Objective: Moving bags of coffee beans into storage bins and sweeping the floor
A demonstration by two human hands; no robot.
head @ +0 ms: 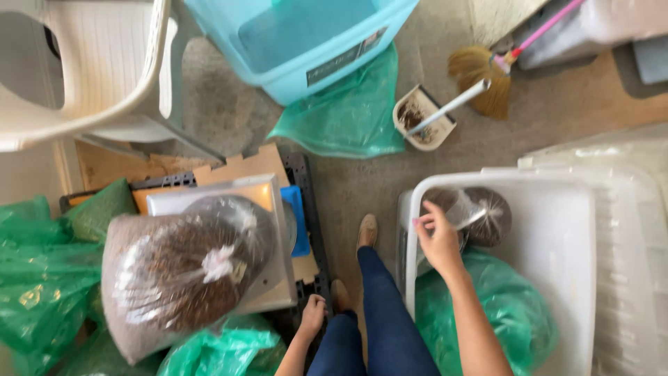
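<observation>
Tubs and bags crowd the floor (348, 188) around a seated person in blue jeans. Biggest is the white plastic tub (557, 278), whose near-left rim lies right under the right hand (440, 240). That hand's fingers (426, 217) are closed on the gathered neck of a small clear bag of dark brown material (487, 212), which sits in the tub's far-left corner, just beyond the fingertips. Below the right wrist a green plastic bag (515, 313) bulges, partly under the tub. Far to the left of those fingers, a large clear bag of brown material (174, 271), knotted at its top, lies on a metal scale platform (268, 202). The left hand (312, 313) rests at the near corner of that platform, fingers curled down against its edge; I cannot tell whether they grip anything. More green bags (42, 278) pile up left of that hand. Well beyond both hands stand a light blue bin (306, 42) and a white plastic chair (90, 76). Beyond the right hand's fingers lie a dustpan (421, 118) holding dark crumbs and a straw broom (483, 76).
</observation>
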